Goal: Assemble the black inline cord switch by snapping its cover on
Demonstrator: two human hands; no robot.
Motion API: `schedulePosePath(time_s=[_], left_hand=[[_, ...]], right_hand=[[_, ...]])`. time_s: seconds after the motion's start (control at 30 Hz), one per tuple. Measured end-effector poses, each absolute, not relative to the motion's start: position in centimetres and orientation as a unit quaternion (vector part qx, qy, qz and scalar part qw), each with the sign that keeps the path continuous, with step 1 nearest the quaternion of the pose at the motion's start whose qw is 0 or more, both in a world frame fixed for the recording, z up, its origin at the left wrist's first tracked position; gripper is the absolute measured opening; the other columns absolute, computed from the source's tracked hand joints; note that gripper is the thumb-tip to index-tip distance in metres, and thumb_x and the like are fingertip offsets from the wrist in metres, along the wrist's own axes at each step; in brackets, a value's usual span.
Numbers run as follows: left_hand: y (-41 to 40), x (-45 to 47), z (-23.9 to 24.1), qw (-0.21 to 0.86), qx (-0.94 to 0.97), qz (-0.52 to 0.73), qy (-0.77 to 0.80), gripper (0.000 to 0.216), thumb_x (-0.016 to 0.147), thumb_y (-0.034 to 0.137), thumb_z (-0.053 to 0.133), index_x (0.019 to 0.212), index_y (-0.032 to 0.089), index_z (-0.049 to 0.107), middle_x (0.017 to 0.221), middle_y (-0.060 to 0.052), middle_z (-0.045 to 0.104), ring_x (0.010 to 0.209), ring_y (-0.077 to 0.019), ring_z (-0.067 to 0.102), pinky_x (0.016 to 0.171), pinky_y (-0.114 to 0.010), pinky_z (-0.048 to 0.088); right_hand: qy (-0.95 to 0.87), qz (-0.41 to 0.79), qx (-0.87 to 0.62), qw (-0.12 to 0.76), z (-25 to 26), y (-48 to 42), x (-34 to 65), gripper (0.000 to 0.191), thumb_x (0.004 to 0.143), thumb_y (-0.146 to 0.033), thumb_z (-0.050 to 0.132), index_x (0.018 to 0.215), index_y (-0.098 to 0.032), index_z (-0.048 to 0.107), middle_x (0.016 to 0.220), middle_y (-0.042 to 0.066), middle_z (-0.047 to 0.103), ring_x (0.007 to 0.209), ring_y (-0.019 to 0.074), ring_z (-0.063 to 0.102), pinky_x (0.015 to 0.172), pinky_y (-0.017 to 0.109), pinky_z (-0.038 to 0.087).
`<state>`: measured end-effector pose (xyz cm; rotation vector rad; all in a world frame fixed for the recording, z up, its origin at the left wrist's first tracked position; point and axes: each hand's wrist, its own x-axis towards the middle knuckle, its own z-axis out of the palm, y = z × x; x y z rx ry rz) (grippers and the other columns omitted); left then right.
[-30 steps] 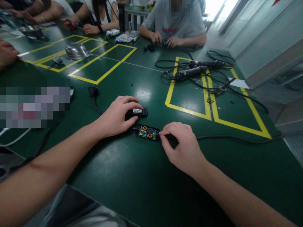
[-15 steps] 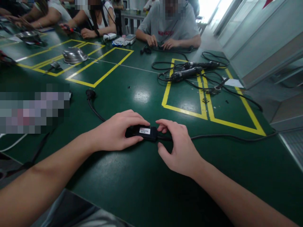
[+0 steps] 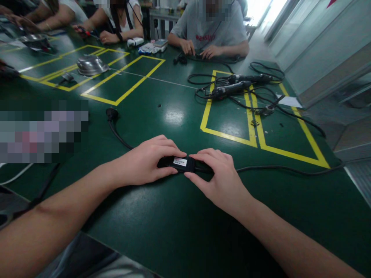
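Observation:
A small black in-line box (image 3: 189, 165) with a white printed label lies on the green table, part of a black power cord (image 3: 278, 168). My left hand (image 3: 146, 161) is closed round the box's left end, thumb on the near side and fingers on the far side. At its right end, the thumb and index finger of my right hand (image 3: 222, 175) pinch the box, with the cord passing beneath the palm. Beyond my left hand lies the cord's black plug (image 3: 111, 114). The box's left end is hidden under my left hand.
Black electric screwdrivers (image 3: 230, 90) with looped cables lie at the right, near yellow tape (image 3: 228, 136). A metal bowl (image 3: 91, 65) sits at the far left. Across the table (image 3: 139, 235), a person in a grey shirt (image 3: 208, 33) handles a cable. A blurred patch covers the left.
My right hand has moved left and closed its thumb and index finger on the box's right end. My left hand keeps its hold. The view has shifted slightly.

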<state>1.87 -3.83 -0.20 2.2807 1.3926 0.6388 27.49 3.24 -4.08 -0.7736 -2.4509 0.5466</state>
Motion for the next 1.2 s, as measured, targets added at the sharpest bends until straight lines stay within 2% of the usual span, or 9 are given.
schedulePosePath(time_s=[0.5, 0.57, 0.67, 0.73, 0.83, 1.0, 1.13, 1.2], left_hand=[[-3.6, 1.7, -0.4, 0.233, 0.795, 0.243, 0.505, 0.033, 0.099, 0.029, 0.079, 0.131, 0.024, 0.077, 0.116, -0.006, 0.08, 0.109, -0.0246, 0.071, 0.099, -0.038, 0.054], [-3.5, 1.6, -0.4, 0.265, 0.774, 0.262, 0.512, 0.036, 0.098, 0.033, 0.08, 0.132, 0.024, 0.075, 0.117, -0.005, 0.081, 0.107, -0.0237, 0.073, 0.095, -0.036, 0.055], [-3.3, 1.3, -0.5, 0.287, 0.722, 0.315, 0.546, 0.039, 0.097, 0.042, 0.078, 0.13, 0.022, 0.07, 0.12, -0.006, 0.08, 0.106, -0.024, 0.075, 0.09, -0.036, 0.057], [-3.1, 1.0, -0.6, 0.233, 0.691, 0.334, 0.597, 0.034, 0.097, 0.044, 0.075, 0.122, 0.021, 0.068, 0.122, -0.008, 0.08, 0.108, -0.0262, 0.074, 0.092, -0.039, 0.058], [-2.6, 0.3, -0.7, 0.122, 0.661, 0.296, 0.678, 0.023, 0.096, 0.04, 0.073, 0.108, 0.022, 0.067, 0.125, -0.011, 0.081, 0.112, -0.0307, 0.073, 0.101, -0.048, 0.057], [-1.9, -0.8, -1.4, 0.099, 0.645, 0.235, 0.721, 0.01, 0.097, 0.032, 0.069, 0.101, 0.023, 0.07, 0.134, -0.011, 0.08, 0.122, -0.0346, 0.074, 0.111, -0.054, 0.056], [-2.2, -1.0, -1.4, 0.047, 0.684, 0.241, 0.687, 0.019, 0.097, 0.032, 0.065, 0.105, 0.02, 0.078, 0.147, -0.016, 0.072, 0.134, -0.0359, 0.068, 0.118, -0.055, 0.051], [-2.6, -0.8, -0.8, 0.035, 0.718, 0.248, 0.649, 0.024, 0.099, 0.037, 0.063, 0.103, 0.02, 0.079, 0.139, -0.016, 0.073, 0.128, -0.0348, 0.068, 0.115, -0.053, 0.052]], right_hand=[[-0.906, 0.184, -0.281, 0.257, -4.3, 3.1, 27.4, 0.024, 0.098, -0.031, 0.079, 0.121, -0.025, 0.074, 0.115, 0.008, 0.081, 0.106, 0.031, 0.074, 0.095, 0.049, 0.049], [-0.906, 0.182, -0.282, 0.257, -4.4, 3.1, 27.4, 0.028, 0.097, -0.031, 0.079, 0.124, -0.025, 0.071, 0.115, 0.009, 0.08, 0.105, 0.0312, 0.073, 0.095, 0.05, 0.049], [-0.9, 0.191, -0.291, 0.261, -4.5, 3.1, 27.3, 0.045, 0.092, -0.034, 0.081, 0.133, -0.024, 0.065, 0.113, 0.009, 0.078, 0.102, 0.0314, 0.073, 0.095, 0.05, 0.049], [-0.894, 0.2, -0.295, 0.269, -4.5, 3.2, 27.3, 0.043, 0.092, -0.033, 0.078, 0.131, -0.024, 0.062, 0.109, 0.008, 0.077, 0.1, 0.0308, 0.073, 0.095, 0.05, 0.049], [-0.888, 0.208, -0.299, 0.282, -4.5, 3.2, 27.2, 0.027, 0.093, -0.028, 0.069, 0.118, -0.024, 0.061, 0.102, 0.007, 0.075, 0.094, 0.0283, 0.072, 0.091, 0.047, 0.048], [-0.893, 0.196, -0.288, 0.283, -4.5, 3.3, 27.1, 0.006, 0.095, -0.025, 0.064, 0.1, -0.024, 0.06, 0.09, 0.005, 0.07, 0.085, 0.0254, 0.068, 0.082, 0.042, 0.045], [-0.901, 0.186, -0.272, 0.281, -4.4, 3.3, 27.1, 0.004, 0.097, -0.021, 0.061, 0.094, -0.023, 0.062, 0.087, 0.005, 0.07, 0.083, 0.0244, 0.066, 0.079, 0.04, 0.044], [-0.904, 0.181, -0.268, 0.281, -4.4, 3.3, 27.1, 0.006, 0.097, -0.019, 0.06, 0.094, -0.023, 0.064, 0.086, 0.005, 0.07, 0.08, 0.0236, 0.065, 0.076, 0.039, 0.045]])
